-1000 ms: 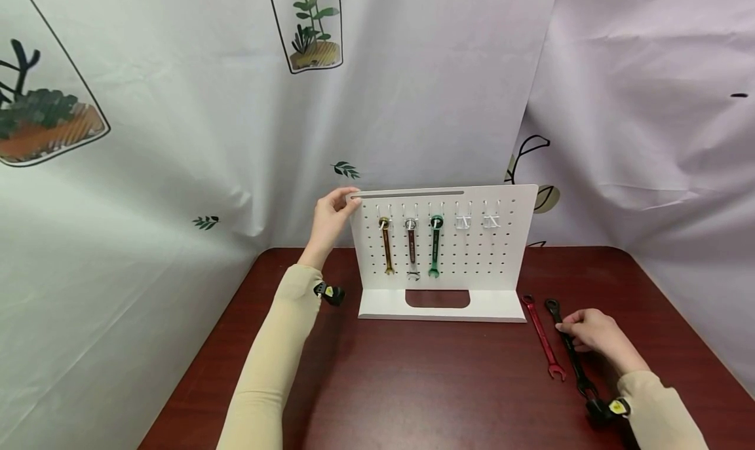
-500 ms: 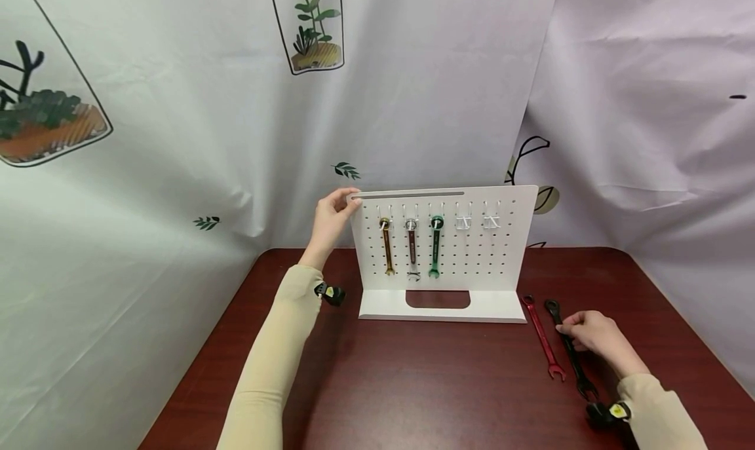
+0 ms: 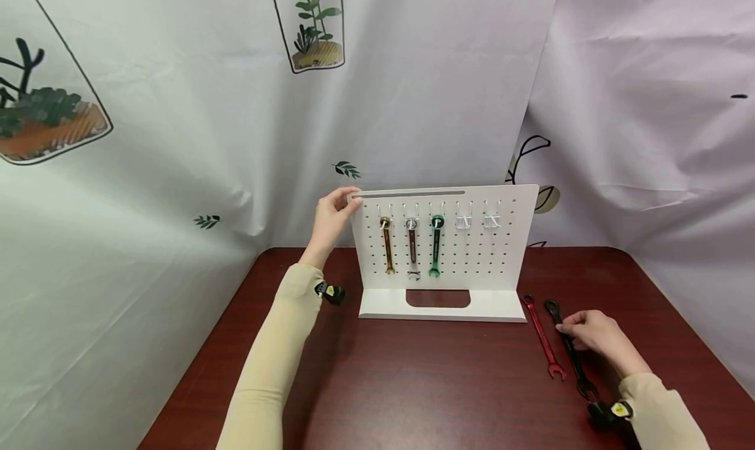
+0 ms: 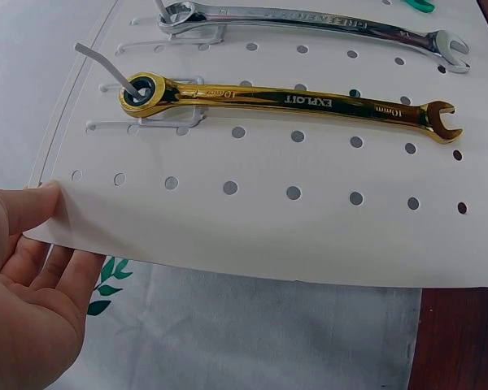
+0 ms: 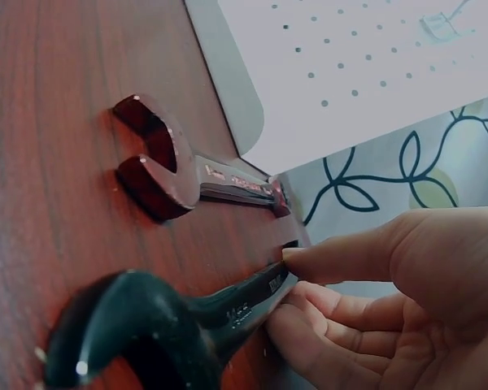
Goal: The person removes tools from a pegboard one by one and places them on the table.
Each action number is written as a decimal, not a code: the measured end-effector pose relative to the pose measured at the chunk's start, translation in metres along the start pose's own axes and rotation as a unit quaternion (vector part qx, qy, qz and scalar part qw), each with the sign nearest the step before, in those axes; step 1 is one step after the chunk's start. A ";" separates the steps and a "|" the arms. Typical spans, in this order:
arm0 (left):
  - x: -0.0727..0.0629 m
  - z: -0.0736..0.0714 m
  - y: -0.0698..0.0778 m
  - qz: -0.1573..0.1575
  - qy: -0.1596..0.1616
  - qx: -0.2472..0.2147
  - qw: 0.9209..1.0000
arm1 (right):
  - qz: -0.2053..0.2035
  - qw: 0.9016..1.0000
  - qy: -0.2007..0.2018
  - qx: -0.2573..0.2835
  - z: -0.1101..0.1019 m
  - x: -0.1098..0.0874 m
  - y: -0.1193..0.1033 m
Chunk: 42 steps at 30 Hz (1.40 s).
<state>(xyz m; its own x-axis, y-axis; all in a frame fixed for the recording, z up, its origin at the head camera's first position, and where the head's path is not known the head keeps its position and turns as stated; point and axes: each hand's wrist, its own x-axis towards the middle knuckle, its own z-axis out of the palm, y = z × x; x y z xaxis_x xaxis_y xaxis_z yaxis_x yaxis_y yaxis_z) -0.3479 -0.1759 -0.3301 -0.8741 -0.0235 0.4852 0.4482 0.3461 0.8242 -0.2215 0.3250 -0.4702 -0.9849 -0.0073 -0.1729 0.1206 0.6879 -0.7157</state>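
My left hand (image 3: 331, 222) pinches the upper left corner of a white pegboard stand (image 3: 507, 266), thumb in front and fingers behind. From hooks on the board hang a gold combination wrench (image 4: 301, 101), a silver one (image 4: 325, 21) and a green one (image 3: 435, 247), all with ring ends up. On the table at the right, my right hand (image 3: 597, 337) pinches the shaft of a black combination wrench (image 5: 236, 313) between thumb and fingers. A red combination wrench (image 3: 544, 338) lies just left of it, open end toward me.
Two bare hooks, one hook (image 3: 463, 222) and another hook (image 3: 491, 221), are on the board's right half. The dark red-brown table (image 3: 448, 384) bears the stand near its back edge. A white printed curtain (image 3: 442, 96) hangs close behind.
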 end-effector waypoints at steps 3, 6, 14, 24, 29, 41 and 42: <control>0.001 0.001 -0.002 0.001 -0.002 -0.006 1.000 | -0.003 1.000 0.006 0.006 -0.002 -0.001 0.000; 0.000 0.001 -0.003 -0.001 -0.006 -0.011 1.000 | -0.012 1.000 0.016 0.007 -0.004 -0.002 -0.001; 0.002 0.000 -0.003 0.004 0.001 -0.008 1.000 | -0.053 0.992 0.104 -0.038 -0.006 0.000 -0.019; 0.001 -0.001 0.002 -0.002 0.001 -0.002 1.000 | -0.097 0.988 0.114 -0.048 -0.001 0.012 -0.054; -0.001 -0.001 0.002 -0.004 -0.002 -0.005 1.000 | -0.107 0.988 0.102 -0.039 0.006 0.019 -0.072; -0.002 -0.001 0.001 -0.001 -0.001 0.000 1.000 | -0.164 0.983 0.076 -0.028 0.023 0.032 -0.110; -0.002 -0.001 0.001 -0.001 0.000 0.002 1.000 | -0.170 0.982 0.074 -0.027 0.024 0.034 -0.113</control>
<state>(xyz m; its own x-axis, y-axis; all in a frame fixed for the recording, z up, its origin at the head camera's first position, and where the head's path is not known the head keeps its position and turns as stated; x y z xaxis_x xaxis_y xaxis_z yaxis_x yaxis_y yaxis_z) -0.3456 -0.1768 -0.3298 -0.8750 -0.0240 0.4835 0.4457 0.3498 0.8240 -0.2654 0.2296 -0.4117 -0.9749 -0.1395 0.1736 -0.2210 0.7011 -0.6779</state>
